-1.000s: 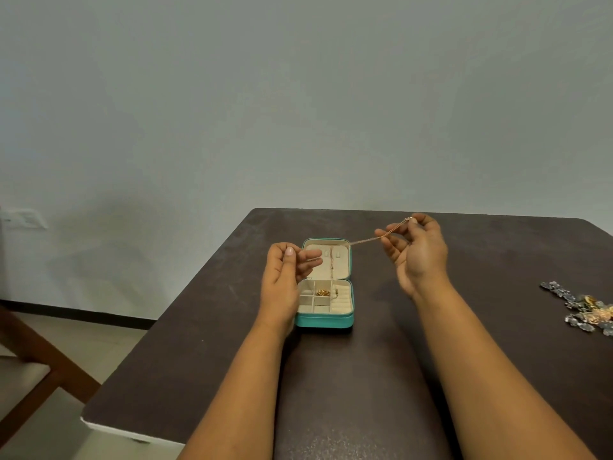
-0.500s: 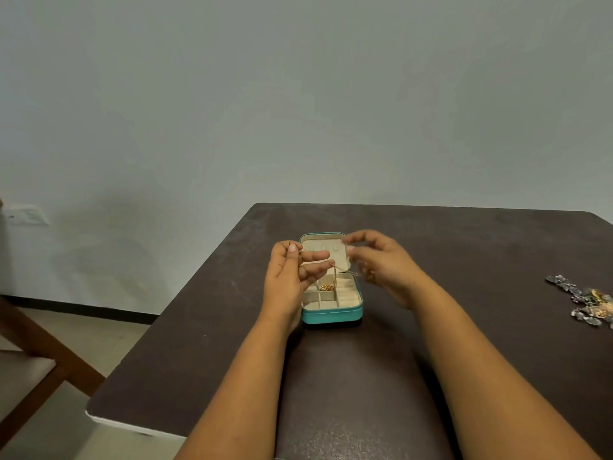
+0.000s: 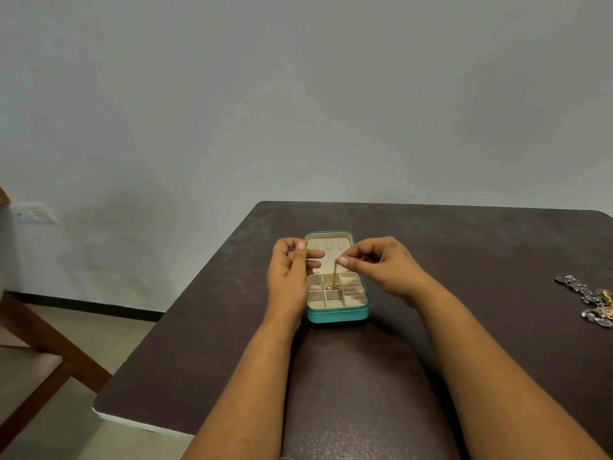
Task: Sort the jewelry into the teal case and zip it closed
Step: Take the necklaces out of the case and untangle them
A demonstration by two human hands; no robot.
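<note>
The teal case [image 3: 337, 314] lies open on the dark table [image 3: 464, 247], its cream lid flat at the back and its divided tray in front. A small gold piece [image 3: 332, 286] sits in a middle compartment. My right hand [image 3: 381, 265] pinches a thin gold chain [image 3: 335, 272] that hangs down over the tray. My left hand [image 3: 289, 270] hovers at the case's left side with its fingers curled; whether it holds the chain's other end I cannot tell.
A heap of silver and gold jewelry [image 3: 588, 302] lies at the table's right edge. A wooden chair [image 3: 39, 346] stands left of the table. The table's near left corner [image 3: 99, 411] juts toward the floor.
My right hand has moved left from its stretched-out position to above the case. The chain, taut between both hands before, now dangles from my right fingers.
</note>
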